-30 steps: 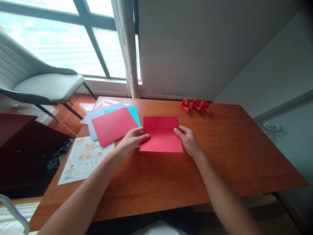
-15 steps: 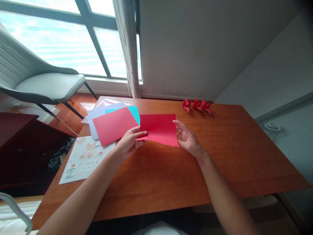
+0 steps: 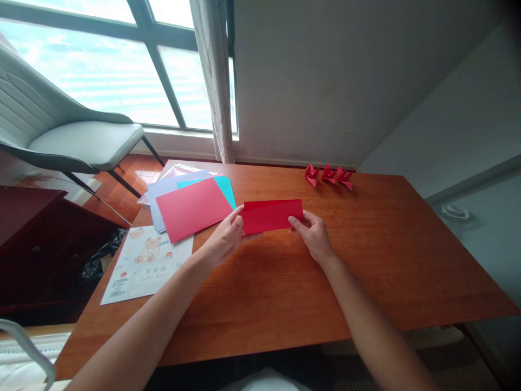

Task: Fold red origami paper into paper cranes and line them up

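A sheet of red paper point(image 3: 272, 217), doubled over into a narrow strip, is held up above the wooden table point(image 3: 285, 293). At its left end my left hand point(image 3: 228, 236) grips it, fingers reaching behind and below. My right hand point(image 3: 313, 231) pinches the right end, with the thumb on the near face. The upper edges of the two layers do not quite line up. Left of my left hand lies a stack of red sheets point(image 3: 195, 209), over turquoise paper point(image 3: 226, 190) and pale lilac paper point(image 3: 157, 198).
A white sheet with printed bears point(image 3: 148, 266) lies at the table's left edge. Several folded red paper figures point(image 3: 329, 175) stand in a row at the far edge. Beyond the table are a grey chair point(image 3: 81, 141), a curtain point(image 3: 214, 81) and a window.
The red sheet, open and curved before, is now folded over into a strip. My right hand has closed on its right end, and my left hand has shifted slightly right.
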`<state>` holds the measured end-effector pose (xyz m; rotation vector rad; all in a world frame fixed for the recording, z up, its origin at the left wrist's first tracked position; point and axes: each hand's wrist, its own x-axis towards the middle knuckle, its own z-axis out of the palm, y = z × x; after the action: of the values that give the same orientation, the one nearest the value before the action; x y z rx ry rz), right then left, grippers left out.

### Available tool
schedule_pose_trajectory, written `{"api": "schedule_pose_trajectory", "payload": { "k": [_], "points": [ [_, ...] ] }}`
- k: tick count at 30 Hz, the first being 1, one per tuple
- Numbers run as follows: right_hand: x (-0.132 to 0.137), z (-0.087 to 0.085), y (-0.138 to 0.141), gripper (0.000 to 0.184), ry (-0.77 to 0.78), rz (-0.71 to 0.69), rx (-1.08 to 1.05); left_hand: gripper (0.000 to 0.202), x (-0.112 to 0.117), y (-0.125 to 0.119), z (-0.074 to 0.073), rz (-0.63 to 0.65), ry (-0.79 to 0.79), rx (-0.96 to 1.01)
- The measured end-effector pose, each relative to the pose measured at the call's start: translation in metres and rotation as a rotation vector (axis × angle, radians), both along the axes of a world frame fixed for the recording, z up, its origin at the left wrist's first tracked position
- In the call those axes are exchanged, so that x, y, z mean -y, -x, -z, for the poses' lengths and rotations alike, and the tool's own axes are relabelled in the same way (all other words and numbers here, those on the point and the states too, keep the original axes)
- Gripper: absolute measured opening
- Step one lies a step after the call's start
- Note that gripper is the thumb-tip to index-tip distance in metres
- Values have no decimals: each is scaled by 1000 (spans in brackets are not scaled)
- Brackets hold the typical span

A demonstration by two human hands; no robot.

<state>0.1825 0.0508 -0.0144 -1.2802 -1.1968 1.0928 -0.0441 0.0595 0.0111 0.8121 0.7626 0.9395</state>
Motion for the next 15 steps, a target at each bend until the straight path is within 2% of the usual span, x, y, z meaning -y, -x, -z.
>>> {"api": "schedule_pose_trajectory", "payload": {
  "k": [2, 5, 7, 9, 10, 12, 15],
  "points": [
    [0, 1, 1, 31, -7, 9, -15, 83, 2, -4, 1, -85, 1, -108],
    [2, 2, 4, 34, -6, -19, -32, 67, 2, -10, 6, -170, -7, -193],
    [3, 2, 6, 52, -20, -35, -50, 52, 1, -12, 11, -184, -41, -185],
    [5, 3, 7, 76, -30, -33, -87, 43, 0, -13, 14, -214, -80, -198],
    [5, 4, 8, 82, -28, -33, -107, 41, 0, -13, 15, -231, -97, -212],
    [4, 5, 7, 71, -24, -29, -124, 38, 0, -13, 17, -247, -122, -231],
    [2, 7, 5, 37, -44, 1, -94, 35, 1, -12, 16, -238, -136, -246]
  ]
}}
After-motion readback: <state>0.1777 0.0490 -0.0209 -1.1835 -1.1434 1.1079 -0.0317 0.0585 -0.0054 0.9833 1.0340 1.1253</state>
